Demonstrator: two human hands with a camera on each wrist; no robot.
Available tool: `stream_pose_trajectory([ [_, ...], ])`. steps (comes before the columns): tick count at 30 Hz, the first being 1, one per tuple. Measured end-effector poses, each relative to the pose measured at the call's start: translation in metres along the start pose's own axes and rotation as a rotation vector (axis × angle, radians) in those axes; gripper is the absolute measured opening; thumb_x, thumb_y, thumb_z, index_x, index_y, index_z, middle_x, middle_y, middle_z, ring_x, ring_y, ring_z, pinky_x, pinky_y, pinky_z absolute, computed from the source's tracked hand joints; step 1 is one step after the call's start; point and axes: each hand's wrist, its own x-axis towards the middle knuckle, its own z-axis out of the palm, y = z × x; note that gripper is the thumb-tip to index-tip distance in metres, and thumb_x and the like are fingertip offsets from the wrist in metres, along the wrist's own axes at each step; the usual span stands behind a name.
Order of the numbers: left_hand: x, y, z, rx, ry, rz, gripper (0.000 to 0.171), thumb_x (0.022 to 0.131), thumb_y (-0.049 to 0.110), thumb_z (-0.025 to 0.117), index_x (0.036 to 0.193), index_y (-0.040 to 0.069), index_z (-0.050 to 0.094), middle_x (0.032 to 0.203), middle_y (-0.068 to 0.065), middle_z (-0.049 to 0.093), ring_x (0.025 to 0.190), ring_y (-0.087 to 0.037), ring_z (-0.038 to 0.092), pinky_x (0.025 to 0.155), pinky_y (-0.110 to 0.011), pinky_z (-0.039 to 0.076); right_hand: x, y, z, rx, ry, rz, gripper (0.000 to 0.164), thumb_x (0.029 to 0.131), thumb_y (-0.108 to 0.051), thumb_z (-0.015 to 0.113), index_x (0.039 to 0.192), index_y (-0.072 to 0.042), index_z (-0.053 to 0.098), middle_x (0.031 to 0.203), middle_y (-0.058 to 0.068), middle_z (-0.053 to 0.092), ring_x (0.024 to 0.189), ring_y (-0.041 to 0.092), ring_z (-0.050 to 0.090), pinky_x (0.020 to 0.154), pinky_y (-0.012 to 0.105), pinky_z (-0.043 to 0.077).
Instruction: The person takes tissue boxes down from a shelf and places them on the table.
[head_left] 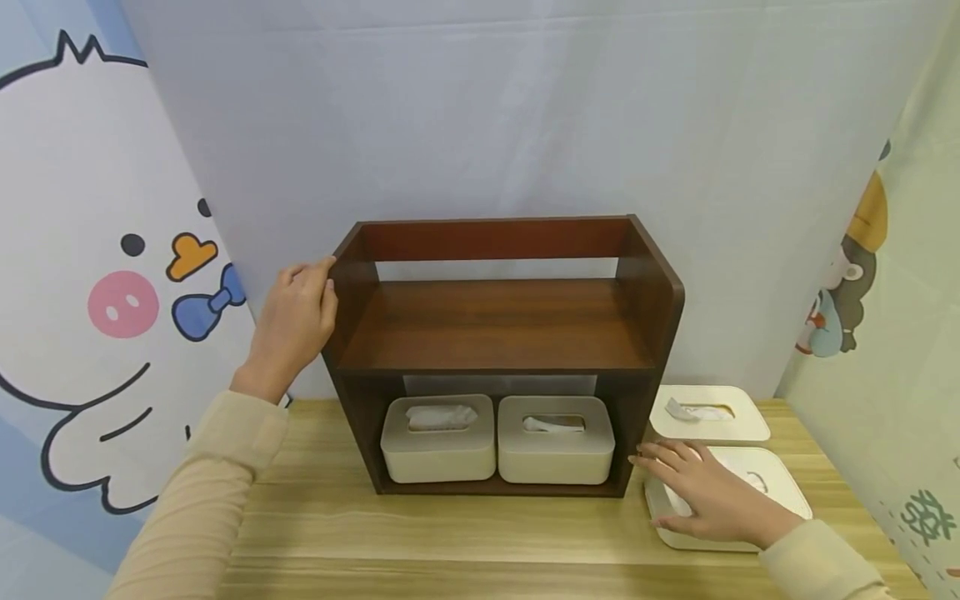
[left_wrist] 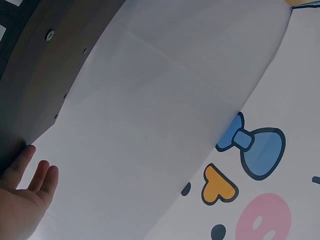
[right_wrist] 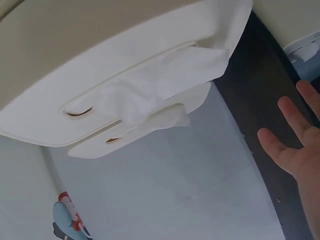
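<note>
A dark brown wooden shelf (head_left: 495, 325) stands upright, with two cream tissue boxes, a left one (head_left: 438, 462) and a right one (head_left: 555, 462), side by side in its lower compartment. My left hand (head_left: 296, 312) touches the upper part of the shelf's left side panel; in the left wrist view, its visible fingers (left_wrist: 46, 185) look relaxed. Over the nearer of two tissue boxes at the right, a cream box (head_left: 776, 479), my right hand (head_left: 705, 492) spreads its fingers towards the shelf's right panel (right_wrist: 250, 95). Contact there is unclear.
The farther cream tissue box (head_left: 708, 417) sits at the right, behind the nearer one. All stand on a light wood-grain table (head_left: 450, 546). A grey-white cloth (head_left: 487, 117) hangs behind; printed cartoon panels flank both sides.
</note>
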Motion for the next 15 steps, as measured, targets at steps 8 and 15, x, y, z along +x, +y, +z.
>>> stream_pose_trajectory([
  [8, 0.001, 0.001, 0.000, 0.000, -0.006, -0.008, 0.035, 0.096, 0.012, 0.037, 0.123, -0.006, 0.052, 0.113, -0.025, 0.060, 0.105, -0.042, 0.050, 0.095, -0.052, 0.041, 0.019, -0.019, 0.011, 0.034, -0.024, -0.051, 0.067, 0.081, -0.056, 0.057, 0.131, -0.012, 0.048, 0.132, 0.007, 0.049, 0.117, 0.027, 0.046, 0.090, 0.047, 0.039],
  [15, 0.000, 0.001, 0.000, -0.001, -0.012, -0.011, 0.035, 0.096, 0.012, 0.037, 0.123, -0.007, 0.051, 0.115, -0.025, 0.059, 0.105, -0.042, 0.050, 0.096, -0.050, 0.040, 0.045, -0.028, 0.023, 0.080, -0.037, -0.080, 0.070, 0.083, -0.057, 0.053, 0.135, -0.010, 0.043, 0.136, 0.010, 0.046, 0.120, 0.031, 0.045, 0.092, 0.050, 0.041],
])
